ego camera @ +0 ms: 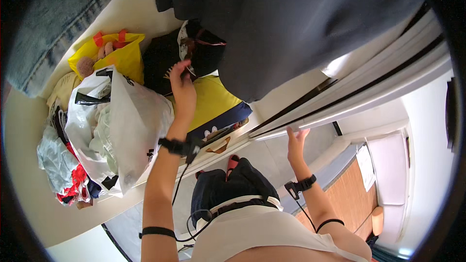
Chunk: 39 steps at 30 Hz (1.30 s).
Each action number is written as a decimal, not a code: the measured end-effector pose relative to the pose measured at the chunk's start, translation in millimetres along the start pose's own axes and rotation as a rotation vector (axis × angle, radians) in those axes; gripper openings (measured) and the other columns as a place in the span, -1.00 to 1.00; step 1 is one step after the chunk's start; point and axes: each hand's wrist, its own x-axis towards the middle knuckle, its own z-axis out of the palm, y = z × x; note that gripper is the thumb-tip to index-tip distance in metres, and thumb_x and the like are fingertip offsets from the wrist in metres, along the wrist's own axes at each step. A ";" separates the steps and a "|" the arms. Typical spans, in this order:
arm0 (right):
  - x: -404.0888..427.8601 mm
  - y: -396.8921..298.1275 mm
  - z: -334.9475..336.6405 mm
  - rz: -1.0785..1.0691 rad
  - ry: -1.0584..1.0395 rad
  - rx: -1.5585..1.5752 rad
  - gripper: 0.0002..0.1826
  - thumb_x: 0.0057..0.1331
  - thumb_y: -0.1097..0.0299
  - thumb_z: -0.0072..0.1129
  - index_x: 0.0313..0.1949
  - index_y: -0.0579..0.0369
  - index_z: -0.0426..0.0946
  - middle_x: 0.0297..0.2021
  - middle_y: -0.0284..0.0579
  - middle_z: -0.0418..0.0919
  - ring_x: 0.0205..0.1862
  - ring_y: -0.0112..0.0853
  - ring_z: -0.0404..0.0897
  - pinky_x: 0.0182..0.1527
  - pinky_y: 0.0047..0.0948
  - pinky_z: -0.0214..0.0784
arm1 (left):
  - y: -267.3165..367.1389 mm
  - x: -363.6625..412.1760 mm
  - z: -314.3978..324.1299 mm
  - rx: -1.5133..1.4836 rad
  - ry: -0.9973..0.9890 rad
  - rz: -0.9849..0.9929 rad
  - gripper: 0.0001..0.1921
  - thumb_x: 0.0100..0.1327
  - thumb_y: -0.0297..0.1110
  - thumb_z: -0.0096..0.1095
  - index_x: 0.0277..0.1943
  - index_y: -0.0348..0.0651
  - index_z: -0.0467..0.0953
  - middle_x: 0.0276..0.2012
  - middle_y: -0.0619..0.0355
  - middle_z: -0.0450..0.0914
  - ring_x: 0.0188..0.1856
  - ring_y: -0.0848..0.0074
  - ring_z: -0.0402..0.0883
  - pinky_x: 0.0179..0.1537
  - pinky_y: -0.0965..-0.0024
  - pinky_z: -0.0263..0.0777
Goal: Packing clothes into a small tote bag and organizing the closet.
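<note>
My left hand [183, 78] reaches into a cupboard at a black bag [158, 56], fingers curled beside it. A small pale thing shows by the fingertips; whether they grip anything is unclear. Beneath that forearm lies a yellow and navy box or bag [207, 98]. Just left of the arm stands a white plastic bag [140, 120] with black handles, holding pale cloth. At the right, my right hand [297, 147] has its fingers apart against the edge of a white sliding door [324, 107], with no firm grip visible.
A yellow bag [127, 56] with red handles and soft toys stands behind the white bag. Dark garments [262, 32] hang overhead, and denim [54, 29] hangs at left. Piled clothes [60, 156] lie by the left wall. Cables [179, 185] run from my wrists.
</note>
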 end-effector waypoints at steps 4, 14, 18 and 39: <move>-5.8 1.2 31.8 0.003 0.248 -0.368 -0.04 0.16 0.18 0.33 0.30 0.31 -0.16 0.19 0.05 0.03 0.22 -0.21 0.08 0.28 -0.28 -0.09 | 54.9 -67.5 -20.4 0.093 -0.286 0.023 -0.70 0.15 -0.74 -0.07 -0.08 -0.26 0.46 -0.10 0.07 0.51 -0.03 0.43 0.48 0.07 0.47 0.27; -45.9 6.9 83.5 -0.068 0.489 -0.423 -0.26 0.19 0.34 0.23 0.21 0.35 0.00 0.09 0.19 0.10 0.19 -0.04 0.11 0.24 -0.15 0.01 | 89.7 -142.6 -144.8 -0.119 -0.769 -0.516 -0.82 0.37 -0.52 -0.11 -0.14 -0.33 0.48 -0.16 0.10 0.58 -0.05 0.53 0.51 0.08 0.48 0.32; -64.8 28.8 93.2 -0.251 0.547 -0.466 -0.27 0.16 0.38 0.23 0.20 0.36 0.01 0.10 0.23 0.13 0.20 -0.02 0.11 0.23 -0.15 0.02 | 97.8 -154.1 -208.0 -0.117 -0.954 -0.587 -0.81 0.40 -0.45 -0.10 -0.12 -0.33 0.48 -0.15 0.10 0.58 -0.06 0.53 0.53 0.07 0.48 0.33; -296.4 13.2 195.7 0.000 0.048 -0.355 -0.26 0.21 0.36 0.10 0.26 0.13 -0.14 0.17 0.34 0.18 0.19 0.08 0.29 0.21 -0.21 0.15 | 110.2 -235.3 -428.1 -0.134 -1.264 -0.668 -0.76 0.44 -0.34 -0.08 -0.04 -0.34 0.45 -0.11 0.06 0.57 -0.02 0.47 0.54 0.08 0.43 0.38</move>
